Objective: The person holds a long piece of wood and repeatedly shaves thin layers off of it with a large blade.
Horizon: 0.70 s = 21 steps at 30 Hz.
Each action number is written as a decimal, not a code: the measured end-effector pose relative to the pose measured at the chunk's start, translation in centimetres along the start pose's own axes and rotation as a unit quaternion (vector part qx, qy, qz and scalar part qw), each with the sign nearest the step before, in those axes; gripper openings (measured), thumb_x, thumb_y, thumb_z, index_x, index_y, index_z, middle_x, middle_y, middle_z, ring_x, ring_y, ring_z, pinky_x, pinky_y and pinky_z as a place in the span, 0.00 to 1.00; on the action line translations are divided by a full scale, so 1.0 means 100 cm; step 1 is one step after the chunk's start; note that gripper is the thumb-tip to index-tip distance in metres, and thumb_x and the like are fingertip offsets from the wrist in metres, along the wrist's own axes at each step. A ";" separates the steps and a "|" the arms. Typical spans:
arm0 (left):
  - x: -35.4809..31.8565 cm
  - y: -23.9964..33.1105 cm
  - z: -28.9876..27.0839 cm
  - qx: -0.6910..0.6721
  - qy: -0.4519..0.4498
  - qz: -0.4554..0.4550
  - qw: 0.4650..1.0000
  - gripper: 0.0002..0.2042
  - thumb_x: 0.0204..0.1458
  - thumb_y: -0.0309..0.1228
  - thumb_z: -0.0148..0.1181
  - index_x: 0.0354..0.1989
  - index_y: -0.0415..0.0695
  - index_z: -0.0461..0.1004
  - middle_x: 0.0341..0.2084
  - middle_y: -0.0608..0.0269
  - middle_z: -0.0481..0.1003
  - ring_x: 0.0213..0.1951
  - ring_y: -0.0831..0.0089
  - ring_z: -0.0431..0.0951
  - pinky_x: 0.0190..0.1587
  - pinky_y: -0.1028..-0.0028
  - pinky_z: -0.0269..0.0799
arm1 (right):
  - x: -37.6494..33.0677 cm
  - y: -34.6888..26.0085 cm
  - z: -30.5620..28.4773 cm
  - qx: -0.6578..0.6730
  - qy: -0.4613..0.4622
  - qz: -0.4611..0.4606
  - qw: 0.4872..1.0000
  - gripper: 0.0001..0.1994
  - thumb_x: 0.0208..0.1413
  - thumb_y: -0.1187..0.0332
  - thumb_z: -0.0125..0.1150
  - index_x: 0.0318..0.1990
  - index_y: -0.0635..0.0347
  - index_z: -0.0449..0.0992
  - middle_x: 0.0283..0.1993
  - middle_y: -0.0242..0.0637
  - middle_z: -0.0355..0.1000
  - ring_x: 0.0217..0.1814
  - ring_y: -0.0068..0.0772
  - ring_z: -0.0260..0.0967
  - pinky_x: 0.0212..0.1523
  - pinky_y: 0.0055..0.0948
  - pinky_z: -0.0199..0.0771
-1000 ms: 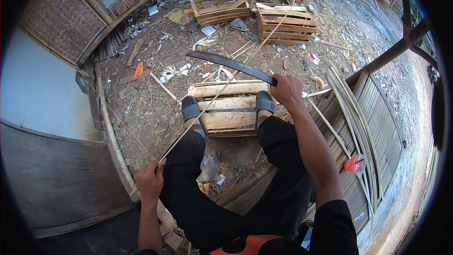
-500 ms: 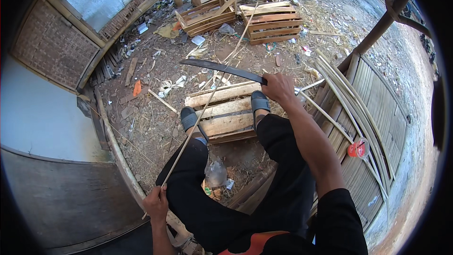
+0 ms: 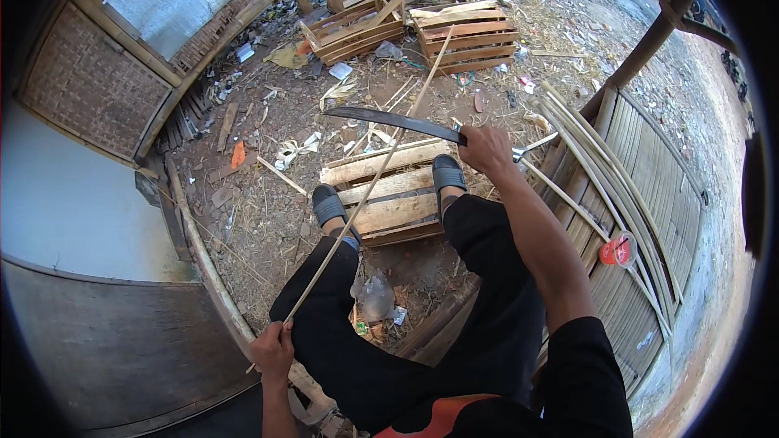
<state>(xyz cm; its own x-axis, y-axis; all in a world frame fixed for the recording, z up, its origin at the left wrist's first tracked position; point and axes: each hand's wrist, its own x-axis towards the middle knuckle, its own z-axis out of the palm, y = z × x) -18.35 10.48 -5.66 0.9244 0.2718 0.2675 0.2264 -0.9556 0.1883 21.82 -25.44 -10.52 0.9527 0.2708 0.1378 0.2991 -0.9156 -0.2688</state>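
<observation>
red cup point(image 3: 609, 253) holds a straw point(image 3: 624, 246), crates point(image 3: 479, 43) lie ahead, left hand point(image 3: 273, 349) pinches strip point(image 3: 366, 189), right hand point(image 3: 487, 149) grips knife point(image 3: 381, 117).

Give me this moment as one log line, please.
left hand: holds thin strip; right hand: grips long curved blade; blade: crosses strip in view; feet: at slatted crate

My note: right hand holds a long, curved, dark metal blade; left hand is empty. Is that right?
Not quite: the left hand isn't empty; the head view shows it holding a long, thin, pale wood-like strip. The right hand does hold the dark metal blade.
</observation>
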 end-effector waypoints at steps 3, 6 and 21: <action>-0.005 -0.001 0.004 -0.015 0.014 -0.006 1.000 0.10 0.53 0.31 0.65 0.24 0.44 0.72 0.13 0.53 0.70 0.17 0.55 0.73 0.20 0.61 0.63 | -0.001 -0.009 0.009 0.037 0.015 -0.067 0.997 0.10 0.42 0.63 0.61 0.34 0.52 0.81 0.27 0.47 0.76 0.31 0.52 0.77 0.36 0.47 0.75; -0.010 -0.004 0.001 0.001 0.014 -0.010 1.000 0.10 0.54 0.31 0.65 0.24 0.44 0.71 0.13 0.53 0.69 0.16 0.55 0.73 0.19 0.61 0.62 | -0.005 -0.028 0.008 0.070 0.014 -0.165 0.984 0.11 0.40 0.64 0.63 0.34 0.51 0.81 0.26 0.45 0.76 0.31 0.51 0.77 0.36 0.47 0.75; -0.008 -0.008 0.003 0.026 0.020 0.025 0.999 0.08 0.53 0.31 0.65 0.26 0.44 0.73 0.13 0.55 0.70 0.16 0.56 0.73 0.19 0.62 0.63 | -0.016 -0.045 -0.006 0.025 -0.055 -0.147 0.987 0.12 0.41 0.61 0.62 0.34 0.52 0.81 0.25 0.46 0.76 0.33 0.49 0.78 0.34 0.45 0.76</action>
<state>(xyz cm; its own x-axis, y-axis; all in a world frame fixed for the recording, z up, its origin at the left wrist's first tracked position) -19.23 11.03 -6.30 0.9222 0.2277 0.3125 0.1979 -0.9723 0.1245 18.95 -21.89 -8.98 0.8230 0.5566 0.1138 0.5641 -0.7767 -0.2802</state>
